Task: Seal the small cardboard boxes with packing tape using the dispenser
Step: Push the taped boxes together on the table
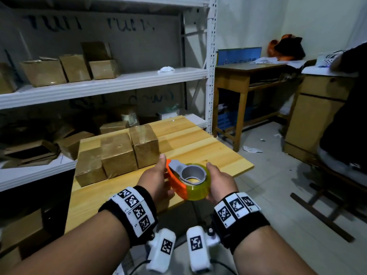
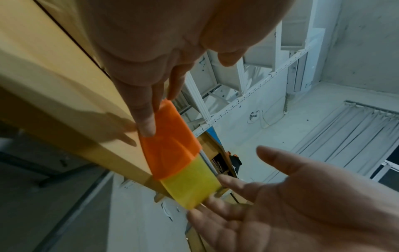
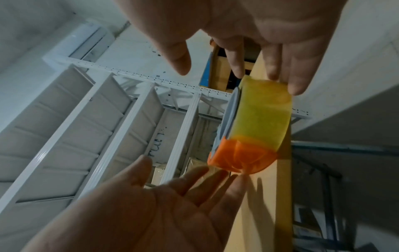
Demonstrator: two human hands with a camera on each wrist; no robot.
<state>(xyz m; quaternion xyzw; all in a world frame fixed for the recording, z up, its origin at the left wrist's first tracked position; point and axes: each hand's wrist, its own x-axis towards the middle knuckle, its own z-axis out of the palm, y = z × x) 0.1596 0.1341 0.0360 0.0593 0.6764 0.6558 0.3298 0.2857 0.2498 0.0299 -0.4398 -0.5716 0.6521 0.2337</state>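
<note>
Dispenser [image 1: 187,180] sits between both hands — left hand [image 1: 156,180] and right hand [image 1: 220,184] fingers straight, touching its ends.

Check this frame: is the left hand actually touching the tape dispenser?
Touching. In the left wrist view, the left hand's straight fingers lie on the orange end of the tape dispenser; the right hand supports the yellow roll end.

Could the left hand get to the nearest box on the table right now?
Probably not at once: the left hand and right hand both carry the tape dispenser. Otherwise nothing stands before the nearest box.
</note>
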